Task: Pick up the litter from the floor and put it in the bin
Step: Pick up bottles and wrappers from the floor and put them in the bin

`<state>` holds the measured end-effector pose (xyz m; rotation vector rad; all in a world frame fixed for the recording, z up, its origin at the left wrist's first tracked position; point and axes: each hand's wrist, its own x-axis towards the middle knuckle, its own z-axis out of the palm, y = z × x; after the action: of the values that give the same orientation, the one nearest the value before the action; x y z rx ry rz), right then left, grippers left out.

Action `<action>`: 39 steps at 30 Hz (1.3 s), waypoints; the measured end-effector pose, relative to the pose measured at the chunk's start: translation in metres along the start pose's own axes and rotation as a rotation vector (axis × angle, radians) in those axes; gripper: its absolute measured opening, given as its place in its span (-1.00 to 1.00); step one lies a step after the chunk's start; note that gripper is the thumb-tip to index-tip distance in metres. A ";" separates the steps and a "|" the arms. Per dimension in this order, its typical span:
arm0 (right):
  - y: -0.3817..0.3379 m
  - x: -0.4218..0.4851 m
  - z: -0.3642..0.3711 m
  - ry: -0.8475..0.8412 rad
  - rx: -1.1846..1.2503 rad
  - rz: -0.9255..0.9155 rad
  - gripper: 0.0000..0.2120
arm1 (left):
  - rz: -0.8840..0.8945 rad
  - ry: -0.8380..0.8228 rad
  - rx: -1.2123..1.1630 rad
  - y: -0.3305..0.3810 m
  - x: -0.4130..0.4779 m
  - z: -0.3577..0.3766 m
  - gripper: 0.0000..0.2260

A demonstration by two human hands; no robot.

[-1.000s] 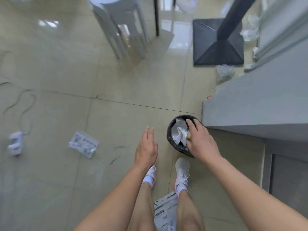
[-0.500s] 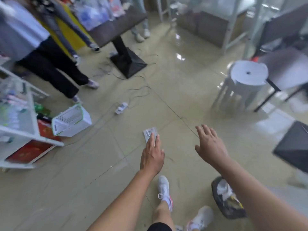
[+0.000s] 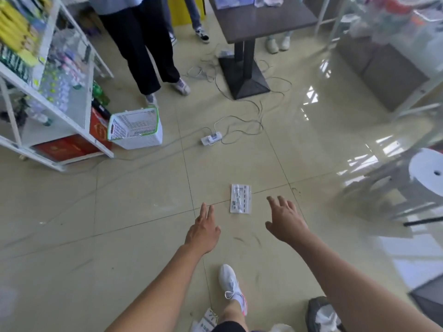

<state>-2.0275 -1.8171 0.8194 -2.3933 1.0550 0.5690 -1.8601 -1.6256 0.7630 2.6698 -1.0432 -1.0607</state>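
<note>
A white shelf unit point(image 3: 72, 125) stocked with packaged goods is seen at far left, with red cartons point(image 3: 64, 147) stowed on its lowest level. A white basket point(image 3: 136, 128) with green trim is tipped on the tiled floor point(image 3: 143, 212) just beside it. A power strip point(image 3: 211, 139) is ringed by loose cables point(image 3: 249, 125) near the black pedestal point(image 3: 244, 77) of a dark tabletop point(image 3: 263, 17). Legs in black trousers point(image 3: 141, 44) are pictured at the far side, and a round white stool point(image 3: 426, 173) at right.

bin point(image 3: 312, 310) partly hidden, stool point(image 3: 425, 174) blurred
</note>
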 end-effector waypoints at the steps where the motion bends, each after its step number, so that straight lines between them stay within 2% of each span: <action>1: -0.008 0.009 -0.004 -0.004 0.006 0.012 -0.33 | -0.002 -0.014 -0.003 -0.005 0.007 -0.009 -0.33; 11: -0.036 0.105 -0.026 -0.078 0.077 0.119 -0.30 | 0.027 -0.133 0.058 0.000 0.108 -0.071 -0.32; 19: -0.003 0.243 0.009 -0.127 0.209 0.173 -0.34 | 0.065 -0.196 0.029 0.022 0.251 -0.053 -0.34; 22: 0.019 0.311 0.049 -0.172 0.222 0.202 -0.29 | 0.052 -0.253 0.062 0.007 0.326 -0.019 -0.35; 26: 0.046 0.398 0.126 -0.197 0.236 0.243 -0.32 | 0.033 -0.337 0.113 -0.025 0.430 0.054 -0.34; 34: 0.086 0.575 0.349 -0.229 0.314 0.294 -0.33 | 0.015 -0.457 0.105 -0.114 0.616 0.263 -0.33; 39: 0.095 0.658 0.470 -0.195 0.362 0.337 -0.36 | -0.034 -0.436 0.038 -0.158 0.700 0.363 -0.33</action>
<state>-1.7781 -1.9880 0.0630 -1.8239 1.3526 0.6463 -1.6316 -1.8835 0.0362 2.5506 -1.0863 -1.6976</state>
